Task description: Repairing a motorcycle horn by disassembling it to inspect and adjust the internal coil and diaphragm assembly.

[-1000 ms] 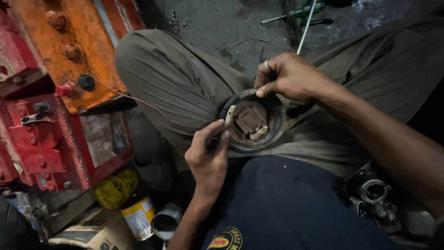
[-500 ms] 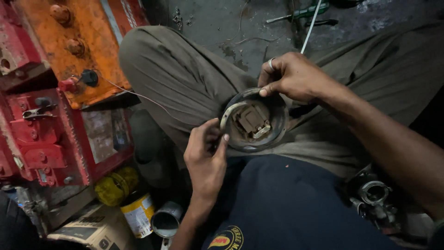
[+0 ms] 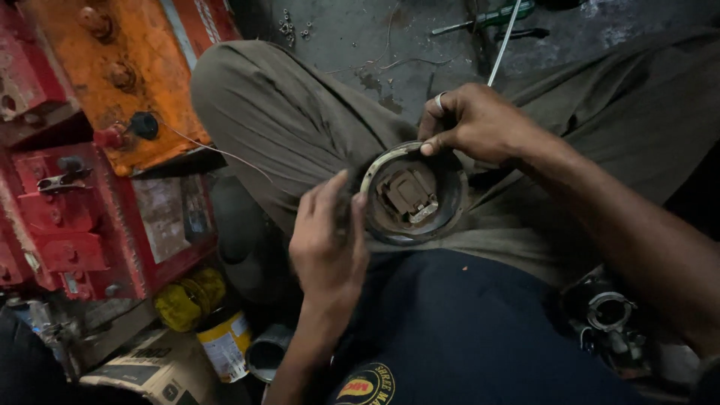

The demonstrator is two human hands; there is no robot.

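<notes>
Little has been shifted since the frames before: the round metal housing (image 3: 415, 193) is kept on the lap, and only the left hand (image 3: 328, 241) has been drawn slightly back from its rim. The housing, a shallow rusty dish with a pale ring along its upper-left edge and a blocky brown fitting at its centre, is rested on olive-grey trousers (image 3: 285, 120) between the two hands. It is gripped at the top rim by the right hand (image 3: 474, 124), whose thumb and fingers are pinched on the edge; a ring is worn on one finger. The left hand is held at the housing's left side, fingers pressed together and loosely curled against the rim; whether anything is held inside it cannot be told.

A stained, dark concrete floor (image 3: 360, 37) is seen beyond the knees, with small nuts scattered near the top and a green-handled screwdriver (image 3: 487, 18) laid well apart from the hands. Worn red and orange battery casings (image 3: 90, 150) are stacked at the left, a thin wire trailing from them across the thigh. Below them a yellow rag (image 3: 187, 298), a paint tin (image 3: 223, 345) and a cardboard box (image 3: 142, 371) are crowded together. A grey metal engine part (image 3: 607, 315) is lodged by the right forearm.
</notes>
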